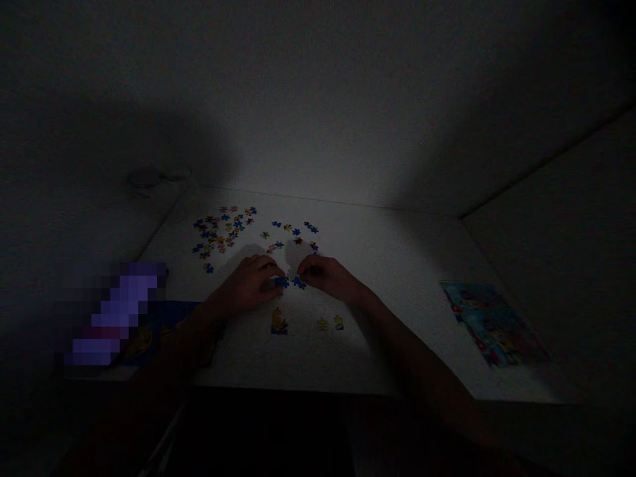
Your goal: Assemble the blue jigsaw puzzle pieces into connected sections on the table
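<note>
In the dim head view, my left hand (251, 283) lies on the white table with thumb and fingers closed around a blue jigsaw puzzle piece (282, 282). Facing it across a small gap, my right hand (328, 275) pinches another blue puzzle piece (299, 283); its fingertips hide part of that piece. Nearer to me lies a small yellow and orange joined puzzle section (279, 322). To its right are two yellowish pieces, a paler piece (322, 324) and a brighter piece (338, 322), lying apart.
Several loose puzzle pieces (218, 233) are spread at the table's back left, with a smaller scatter (297, 232) beyond my hands. A colourful picture sheet (497, 324) lies at right. A blue printed item (163, 324) and a pixelated bright patch (122, 311) are at left. Walls border the table.
</note>
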{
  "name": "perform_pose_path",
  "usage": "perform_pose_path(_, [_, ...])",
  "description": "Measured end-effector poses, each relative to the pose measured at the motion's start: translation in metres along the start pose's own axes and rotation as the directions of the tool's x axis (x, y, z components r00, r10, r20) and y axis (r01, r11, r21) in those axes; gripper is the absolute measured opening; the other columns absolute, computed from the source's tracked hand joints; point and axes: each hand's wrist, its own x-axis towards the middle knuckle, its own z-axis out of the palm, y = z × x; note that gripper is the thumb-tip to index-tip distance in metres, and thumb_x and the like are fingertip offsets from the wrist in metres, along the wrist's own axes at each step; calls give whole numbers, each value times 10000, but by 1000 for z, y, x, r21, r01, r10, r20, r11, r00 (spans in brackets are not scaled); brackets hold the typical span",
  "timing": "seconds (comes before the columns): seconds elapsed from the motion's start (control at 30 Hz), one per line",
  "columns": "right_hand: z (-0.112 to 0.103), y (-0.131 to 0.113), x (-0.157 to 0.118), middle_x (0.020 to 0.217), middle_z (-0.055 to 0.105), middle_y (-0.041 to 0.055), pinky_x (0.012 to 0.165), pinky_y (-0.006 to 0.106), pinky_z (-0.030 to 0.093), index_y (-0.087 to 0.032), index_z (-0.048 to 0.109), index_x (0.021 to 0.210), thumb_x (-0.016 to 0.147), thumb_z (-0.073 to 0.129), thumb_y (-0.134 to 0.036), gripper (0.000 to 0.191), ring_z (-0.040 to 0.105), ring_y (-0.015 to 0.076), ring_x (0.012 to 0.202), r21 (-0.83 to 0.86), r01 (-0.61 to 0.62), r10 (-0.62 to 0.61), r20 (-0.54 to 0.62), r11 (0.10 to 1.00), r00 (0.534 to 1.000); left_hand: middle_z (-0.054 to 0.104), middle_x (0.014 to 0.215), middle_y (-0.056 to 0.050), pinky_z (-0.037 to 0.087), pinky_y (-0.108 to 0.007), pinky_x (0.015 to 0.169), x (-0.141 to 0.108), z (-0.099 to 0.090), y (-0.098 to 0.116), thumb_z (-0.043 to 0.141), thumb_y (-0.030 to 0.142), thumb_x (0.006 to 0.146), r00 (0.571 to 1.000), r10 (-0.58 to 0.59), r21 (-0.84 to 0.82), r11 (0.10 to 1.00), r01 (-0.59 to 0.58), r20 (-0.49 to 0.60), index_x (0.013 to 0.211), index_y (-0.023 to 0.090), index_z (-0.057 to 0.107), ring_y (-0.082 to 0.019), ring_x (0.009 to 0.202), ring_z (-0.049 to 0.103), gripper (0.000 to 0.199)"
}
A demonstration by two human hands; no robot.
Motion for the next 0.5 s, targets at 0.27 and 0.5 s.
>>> perform_pose_path(0.27, [-9,-9,-2,926,683,34,782,291,470,-183,677,937,792,597,-81,195,619,155,835,-184,35,-31,25,982,999,598,1130,-63,412,-412,1006,0,4,4,564,369,920,1000,19,5,1000,-18,-23,1093,229,659,-248,1125,517,241])
perform_pose_path(0.5, [-17,-17,-6,1000,651,75,886,366,424,-184,702,1007,775,748,-260,248,569,226,976,-427,182,-139,129,886,982,587,1189,-73,399,-422,1003,5,-9,17,573,335,918,998,47,153,987,-54,47,1127,236,644,-258,1154,518,241])
